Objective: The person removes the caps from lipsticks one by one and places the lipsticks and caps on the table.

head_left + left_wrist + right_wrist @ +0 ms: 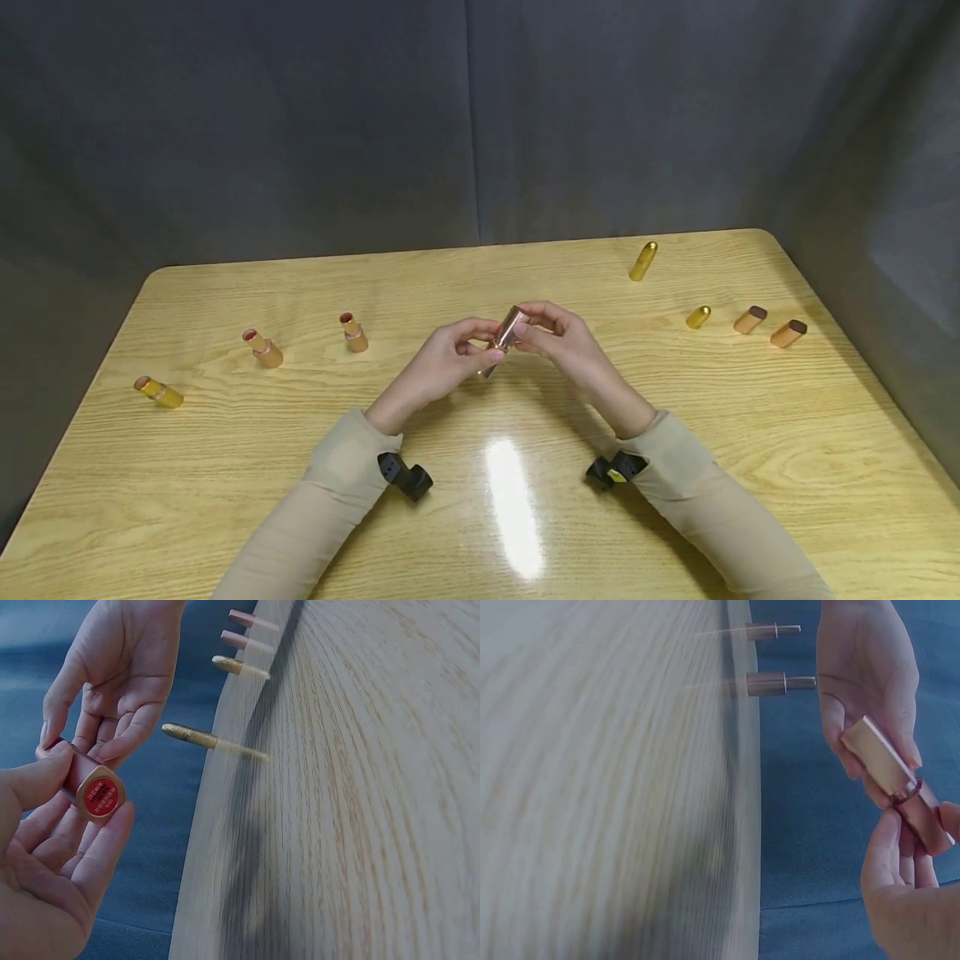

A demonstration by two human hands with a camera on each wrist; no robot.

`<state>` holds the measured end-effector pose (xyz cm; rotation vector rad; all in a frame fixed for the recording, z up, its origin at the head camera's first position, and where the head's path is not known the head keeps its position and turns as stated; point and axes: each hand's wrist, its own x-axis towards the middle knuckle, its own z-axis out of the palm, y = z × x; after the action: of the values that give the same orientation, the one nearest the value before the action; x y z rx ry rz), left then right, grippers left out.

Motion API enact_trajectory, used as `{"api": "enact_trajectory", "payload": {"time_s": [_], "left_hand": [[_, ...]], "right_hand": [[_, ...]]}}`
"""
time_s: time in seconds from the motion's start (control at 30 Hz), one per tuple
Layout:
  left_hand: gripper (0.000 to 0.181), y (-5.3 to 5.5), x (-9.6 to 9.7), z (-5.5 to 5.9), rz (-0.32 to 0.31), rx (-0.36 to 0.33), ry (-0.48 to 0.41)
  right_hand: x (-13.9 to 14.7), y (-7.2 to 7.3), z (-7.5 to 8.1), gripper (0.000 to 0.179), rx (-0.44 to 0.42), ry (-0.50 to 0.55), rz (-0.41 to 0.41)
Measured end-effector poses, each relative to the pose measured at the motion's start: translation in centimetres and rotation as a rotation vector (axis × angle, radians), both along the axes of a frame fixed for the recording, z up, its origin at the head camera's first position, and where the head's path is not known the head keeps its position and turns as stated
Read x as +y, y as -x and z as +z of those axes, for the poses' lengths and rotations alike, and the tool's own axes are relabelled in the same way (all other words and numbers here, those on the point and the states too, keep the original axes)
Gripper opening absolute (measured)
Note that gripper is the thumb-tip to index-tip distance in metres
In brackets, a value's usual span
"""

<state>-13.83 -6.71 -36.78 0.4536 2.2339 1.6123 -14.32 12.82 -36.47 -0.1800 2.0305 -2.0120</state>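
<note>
Above the middle of the table, a rose-gold lipstick [509, 327] is held between both hands. The left hand [448, 358] grips its base [877, 756] with thumb and fingers; in the left wrist view a red round label [100, 796] shows on the base's end. The right hand [555, 337] pinches the cap [926, 825] at the other end. In the right wrist view, a narrow stretch of inner tube shows between cap and base, so the two stand partly apart. The tube is tilted.
Uncapped lipsticks stand on the left: a gold one [160, 392] and two rose-gold ones, one left [264, 350] and one right [355, 333]. On the right are a tall gold bullet-shaped tube [642, 261], a short gold cap [698, 317] and two rose-gold caps [751, 320].
</note>
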Motion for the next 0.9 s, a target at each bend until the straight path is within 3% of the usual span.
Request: {"api": "enact_trajectory", "payload": {"time_s": [0.23,0.47,0.9], "left_hand": [[0.043,0.0,-0.1,0.1,-0.013,-0.021,0.002],[0.045,0.0,-0.5,-0.2,-0.018,-0.071,0.014],[0.043,0.6,-2.1,-0.6,0.074,-0.038,0.004]], "right_hand": [[0.1,0.2,0.2,0.038,0.012,0.005,-0.018],[0.4,0.5,0.4,0.037,0.008,0.086,-0.057],[2.7,1.3,1.0,0.023,0.006,0.171,-0.115]]}}
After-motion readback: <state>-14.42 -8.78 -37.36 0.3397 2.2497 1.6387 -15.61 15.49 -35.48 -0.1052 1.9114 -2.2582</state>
